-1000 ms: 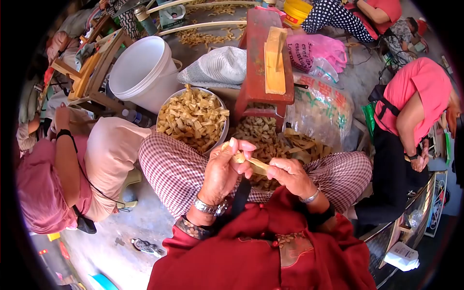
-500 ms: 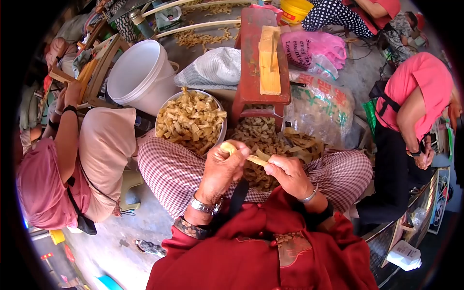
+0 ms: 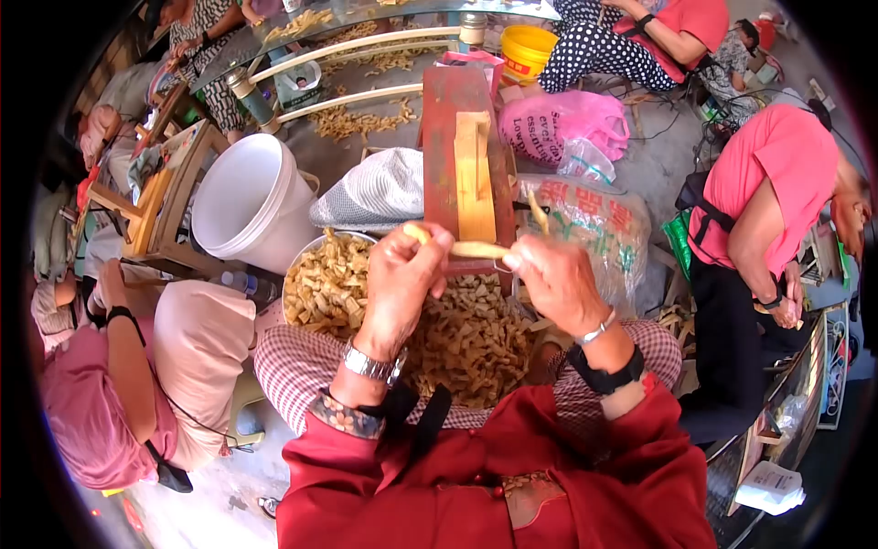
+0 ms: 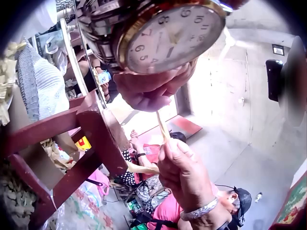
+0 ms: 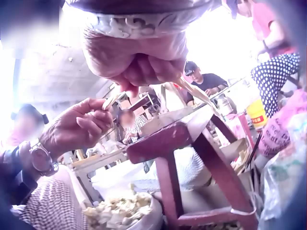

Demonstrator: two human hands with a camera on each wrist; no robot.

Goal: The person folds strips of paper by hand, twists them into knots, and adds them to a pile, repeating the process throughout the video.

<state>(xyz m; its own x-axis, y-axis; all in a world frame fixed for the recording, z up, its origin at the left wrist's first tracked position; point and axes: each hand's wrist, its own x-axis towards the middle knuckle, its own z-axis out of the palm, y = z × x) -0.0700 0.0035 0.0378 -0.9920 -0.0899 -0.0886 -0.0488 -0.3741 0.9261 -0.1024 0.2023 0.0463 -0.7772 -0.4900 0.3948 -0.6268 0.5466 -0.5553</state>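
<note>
Tan strip (image 3: 480,249): spans the gap between both grips, long axis crosswise; looks fibrous, slightly twisted
Left hand (image 3: 405,276): pinches one end, with a stub (image 3: 418,232) past the fingers
Right hand (image 3: 560,285): pinches the other, equally near; loose tail (image 3: 538,212) beyond
Heap (image 3: 471,339): below the grips, knobbly
Bench (image 3: 439,137): beyond, red-painted

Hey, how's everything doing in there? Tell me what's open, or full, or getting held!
Left hand, pinching the strip
Right hand, pinching the strip
Strip, stretched between both hands
White bucket, open, no lid on
Basin, heaped with pieces
Red bench, upright, with a wooden block on top
Pink bag, bulging
Watch, fastened on the left wrist
</note>
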